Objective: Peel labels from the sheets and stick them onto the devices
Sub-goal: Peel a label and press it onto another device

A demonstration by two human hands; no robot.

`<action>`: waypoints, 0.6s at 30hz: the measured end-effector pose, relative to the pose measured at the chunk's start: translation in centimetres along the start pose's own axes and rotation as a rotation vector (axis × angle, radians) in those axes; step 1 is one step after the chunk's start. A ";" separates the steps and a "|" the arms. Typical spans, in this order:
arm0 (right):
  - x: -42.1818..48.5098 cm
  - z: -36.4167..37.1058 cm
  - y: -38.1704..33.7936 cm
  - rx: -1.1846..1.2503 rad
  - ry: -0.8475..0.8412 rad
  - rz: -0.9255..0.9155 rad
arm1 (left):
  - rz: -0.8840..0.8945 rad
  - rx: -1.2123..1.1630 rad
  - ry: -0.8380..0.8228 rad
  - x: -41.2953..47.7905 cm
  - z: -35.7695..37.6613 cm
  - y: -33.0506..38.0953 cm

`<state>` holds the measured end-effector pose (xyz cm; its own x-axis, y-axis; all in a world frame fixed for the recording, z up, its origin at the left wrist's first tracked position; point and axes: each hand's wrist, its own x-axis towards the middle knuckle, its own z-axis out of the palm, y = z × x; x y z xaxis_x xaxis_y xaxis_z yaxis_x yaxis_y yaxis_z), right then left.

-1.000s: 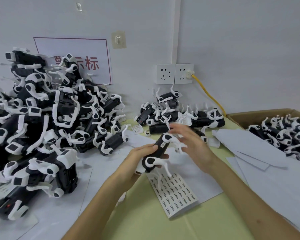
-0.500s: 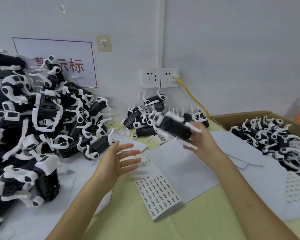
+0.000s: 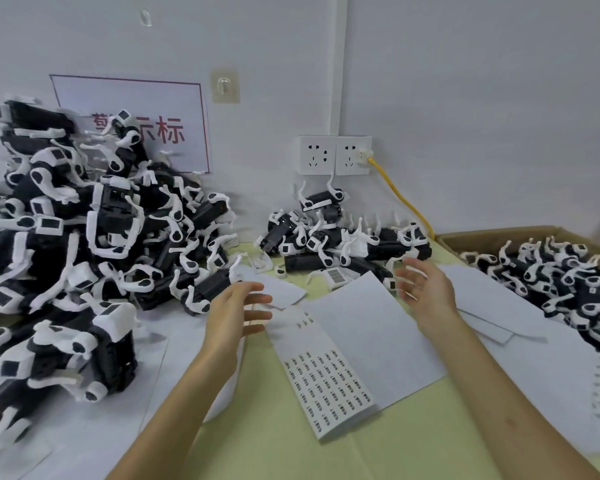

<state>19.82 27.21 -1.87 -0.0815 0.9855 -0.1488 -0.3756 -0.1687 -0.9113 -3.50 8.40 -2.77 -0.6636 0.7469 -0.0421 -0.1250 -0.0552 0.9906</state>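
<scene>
Above the middle of the worktop (image 3: 274,438), I am holding my left hand (image 3: 234,315) in the air, its fingers (image 3: 258,299) spread apart and gripping nothing, hovering just left of the label sheet (image 3: 329,382). I am reaching my right hand (image 3: 430,289) toward the far edge, its fingers (image 3: 414,266) also spread wide and holding nothing, though they are showing blurred.

Between my forearms the label sheet is lying flat, running from the middle toward the near edge, with rows of small printed labels filling its near part and only a few sitting at its far end. A plain white sheet (image 3: 371,327) is lying against its right side; I cannot tell which one is on top.

Just beyond my right hand, a small pile of devices (image 3: 343,237) is sitting at the far edge, against the wall under the wall sockets (image 3: 335,155). A much larger heap of devices (image 3: 66,237) is crowding the left edge, and a cardboard box (image 3: 499,233) at the right edge is holding more devices (image 3: 568,278).
</scene>
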 end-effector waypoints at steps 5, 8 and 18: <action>-2.2 2.3 2.4 -0.528 -0.181 -0.379 | -0.068 -0.159 0.072 1.0 -1.1 -0.1; -3.9 3.4 4.2 -0.765 -0.329 -0.566 | -0.112 -0.331 0.186 1.5 -1.8 -0.2; -5.6 4.2 6.5 -0.773 -0.452 -0.666 | 0.051 -0.047 0.539 2.6 -3.3 -0.7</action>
<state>13.95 20.52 -5.34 -0.4657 0.7510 0.4681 0.1935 0.6026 -0.7743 -7.60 8.19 -4.02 -0.9523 0.2979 -0.0665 -0.1069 -0.1213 0.9868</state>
